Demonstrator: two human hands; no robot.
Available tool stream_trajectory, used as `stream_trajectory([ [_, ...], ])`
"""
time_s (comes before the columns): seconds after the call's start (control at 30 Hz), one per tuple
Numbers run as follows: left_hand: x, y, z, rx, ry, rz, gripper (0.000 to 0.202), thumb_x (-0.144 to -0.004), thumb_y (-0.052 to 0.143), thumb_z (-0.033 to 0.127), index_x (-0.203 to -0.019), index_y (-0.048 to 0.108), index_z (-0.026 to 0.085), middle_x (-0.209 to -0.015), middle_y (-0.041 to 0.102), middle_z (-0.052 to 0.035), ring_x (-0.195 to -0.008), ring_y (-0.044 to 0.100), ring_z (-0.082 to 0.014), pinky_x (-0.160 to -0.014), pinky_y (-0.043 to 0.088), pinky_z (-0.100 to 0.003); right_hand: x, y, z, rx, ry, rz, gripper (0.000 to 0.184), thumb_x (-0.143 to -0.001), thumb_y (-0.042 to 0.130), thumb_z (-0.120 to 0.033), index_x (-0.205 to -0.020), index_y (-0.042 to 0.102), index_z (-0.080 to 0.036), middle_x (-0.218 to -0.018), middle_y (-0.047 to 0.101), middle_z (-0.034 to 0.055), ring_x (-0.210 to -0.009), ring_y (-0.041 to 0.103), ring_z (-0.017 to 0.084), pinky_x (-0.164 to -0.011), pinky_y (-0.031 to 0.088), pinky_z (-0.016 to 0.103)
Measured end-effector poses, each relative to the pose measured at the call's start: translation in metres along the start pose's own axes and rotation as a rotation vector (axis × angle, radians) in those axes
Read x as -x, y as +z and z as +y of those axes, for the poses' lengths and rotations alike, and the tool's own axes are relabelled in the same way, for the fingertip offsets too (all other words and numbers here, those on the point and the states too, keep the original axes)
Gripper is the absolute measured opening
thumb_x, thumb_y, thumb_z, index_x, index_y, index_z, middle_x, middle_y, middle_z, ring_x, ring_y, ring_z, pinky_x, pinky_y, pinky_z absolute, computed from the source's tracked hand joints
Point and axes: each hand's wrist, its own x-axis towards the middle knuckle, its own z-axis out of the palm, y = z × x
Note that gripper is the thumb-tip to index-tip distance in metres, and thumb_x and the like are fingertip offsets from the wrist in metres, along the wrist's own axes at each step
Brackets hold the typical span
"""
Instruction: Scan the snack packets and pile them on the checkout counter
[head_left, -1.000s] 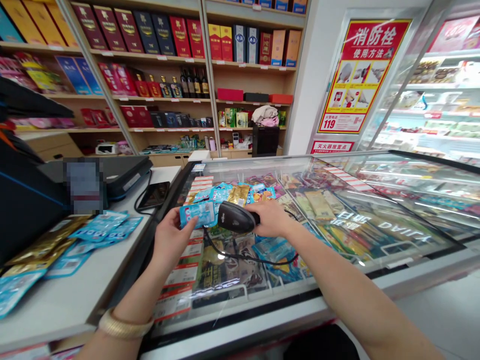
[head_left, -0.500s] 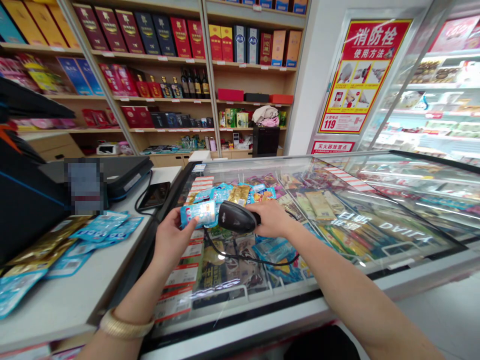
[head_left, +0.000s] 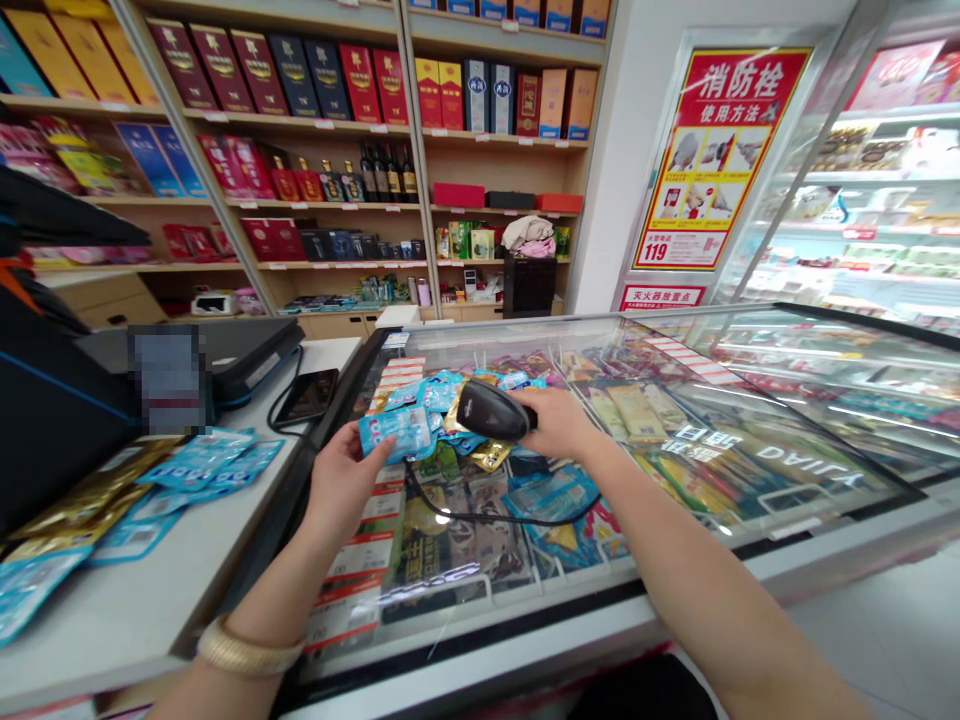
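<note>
My left hand (head_left: 346,470) pinches a small blue snack packet (head_left: 396,433) between thumb and fingers, over the left end of the freezer's glass top. To its right, my right hand (head_left: 559,425) is wrapped round the handle of a black barcode scanner (head_left: 491,408), whose head points left toward the packet without touching it. A black cable (head_left: 480,517) loops over the glass below the scanner. Behind and under the scanner lie several more blue packets (head_left: 442,390) and a gold packet (head_left: 491,457), partly hidden by it.
On the white counter (head_left: 142,590) at left lie blue and gold packets (head_left: 202,460), a black phone (head_left: 309,395) and a dark flat device (head_left: 255,350). The glass-topped freezer (head_left: 750,490) stretches right. Shelves of boxes and bottles (head_left: 386,170) stand behind.
The scanner in my right hand has moved slightly right and up, away from the packet, uncovering a gold packet below it. My left hand still holds the blue packet in nearly the same place.
</note>
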Motion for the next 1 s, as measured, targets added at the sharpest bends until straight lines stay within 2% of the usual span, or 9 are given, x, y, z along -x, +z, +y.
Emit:
stream_trajectory([
  [0.13,-0.006,0.016,0.014,0.085,-0.052,-0.052,0.054,-0.050,0.083,0.044,-0.092,0.064,0.016,-0.086,0.072,-0.0038,-0.079,0.066,-0.0190,-0.080,0.052,-0.034,0.004,-0.007,0.038,0.068,0.257,0.120,0.033,-0.077,0.065,-0.035,-0.108,0.069,-0.025,-0.098,0.075,0.0049,-0.092,0.068,0.025,-0.073,0.045,0.028],
  [0.27,-0.017,0.047,0.021,0.091,-0.015,-0.120,0.055,-0.049,0.083,0.043,-0.093,0.064,0.015,-0.082,0.072,-0.0046,-0.077,0.066,-0.0201,-0.076,0.052,-0.034,0.013,-0.008,0.072,0.150,0.486,0.171,0.038,-0.078,0.064,-0.037,-0.114,0.068,-0.026,-0.100,0.074,0.0068,-0.096,0.067,0.028,-0.075,0.047,0.030],
  [0.37,-0.026,0.073,0.016,0.035,0.014,-0.122,0.053,-0.052,0.080,0.042,-0.094,0.063,0.015,-0.083,0.071,-0.0058,-0.072,0.064,-0.0186,-0.071,0.052,-0.033,0.019,-0.006,0.088,0.177,0.577,0.185,0.040,-0.080,0.062,-0.041,-0.116,0.068,-0.025,-0.102,0.073,0.0088,-0.097,0.067,0.029,-0.075,0.048,0.030],
  [0.47,-0.035,0.091,0.007,-0.094,0.066,-0.079,0.045,-0.059,0.074,0.037,-0.097,0.063,0.015,-0.087,0.070,-0.0073,-0.069,0.063,-0.0177,-0.066,0.052,-0.031,0.022,-0.004,0.095,0.179,0.617,0.177,0.041,-0.082,0.060,-0.045,-0.116,0.068,-0.025,-0.105,0.073,0.0089,-0.099,0.068,0.029,-0.075,0.048,0.031],
  [0.57,-0.040,0.098,0.000,-0.216,0.151,-0.051,0.039,-0.065,0.068,0.030,-0.101,0.065,0.016,-0.094,0.071,-0.0083,-0.076,0.065,-0.0188,-0.074,0.054,-0.034,0.022,-0.002,0.097,0.178,0.656,0.147,0.043,-0.082,0.060,-0.046,-0.120,0.067,-0.026,-0.106,0.073,0.0093,-0.100,0.067,0.030,-0.076,0.049,0.032],
  [0.7,-0.041,0.096,-0.006,-0.395,0.255,-0.100,0.044,-0.073,0.061,0.027,-0.115,0.064,0.014,-0.104,0.070,-0.0118,-0.095,0.067,-0.0248,-0.092,0.051,-0.043,0.020,-0.001,0.096,0.183,0.685,0.111,0.049,-0.081,0.063,-0.044,-0.126,0.063,-0.025,-0.106,0.072,0.0095,-0.101,0.067,0.029,-0.079,0.049,0.031],
  [0.83,-0.034,0.082,-0.007,-0.544,0.481,-0.098,0.042,-0.076,0.058,0.027,-0.116,0.064,0.017,-0.124,0.063,-0.0137,-0.124,0.054,-0.0285,-0.109,0.039,-0.047,0.019,0.000,0.092,0.177,0.685,0.093,0.051,-0.082,0.061,-0.046,-0.129,0.061,-0.026,-0.107,0.072,0.0091,-0.102,0.067,0.028,-0.081,0.049,0.031],
  [0.93,-0.027,0.059,-0.002,-0.605,0.561,-0.083,0.043,-0.078,0.056,0.031,-0.118,0.062,0.018,-0.124,0.061,-0.0136,-0.123,0.054,-0.0279,-0.109,0.039,-0.047,0.019,-0.001,0.090,0.176,0.695,0.080,0.053,-0.083,0.061,-0.046,-0.132,0.059,-0.025,-0.106,0.072,0.0096,-0.101,0.067,0.028,-0.081,0.048,0.031],
  [1.0,-0.025,0.033,0.003,-0.664,0.586,-0.063,0.044,-0.079,0.055,0.034,-0.120,0.061,0.018,-0.123,0.060,-0.0131,-0.120,0.054,-0.0273,-0.108,0.040,-0.045,0.019,-0.001,0.089,0.175,0.692,0.082,0.053,-0.083,0.061,-0.046,-0.131,0.059,-0.025,-0.105,0.073,0.0096,-0.099,0.067,0.028,-0.080,0.048,0.031],
])
